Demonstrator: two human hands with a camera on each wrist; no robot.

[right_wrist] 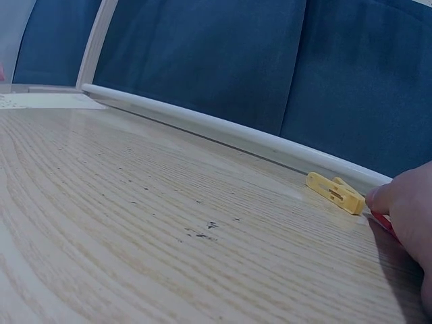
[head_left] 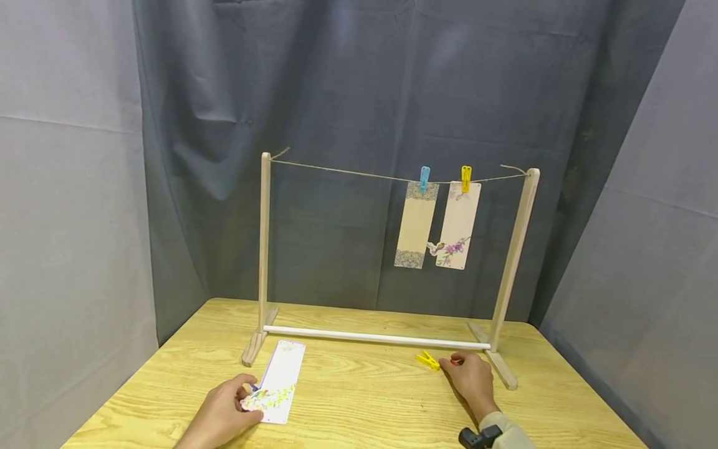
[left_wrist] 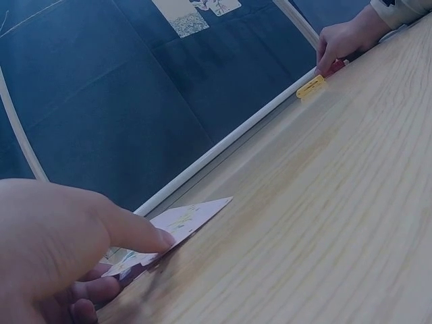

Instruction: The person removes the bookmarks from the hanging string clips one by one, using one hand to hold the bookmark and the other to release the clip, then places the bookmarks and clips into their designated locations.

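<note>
While the left hand (head_left: 224, 405) pinches a card (head_left: 285, 371), the right hand (head_left: 471, 377) grips a red clip (right_wrist: 383, 221) just beside a yellow clip (head_left: 428, 360).

Before the curtain (head_left: 325, 249), the frame (head_left: 359, 337) stands on the worktop (head_left: 348, 393); two hanging cards (head_left: 416, 224) are side by side on its string's (head_left: 342, 169) right half; in front, a loose card (head_left: 286, 371) sits left, a clip (head_left: 429, 360) right
</note>
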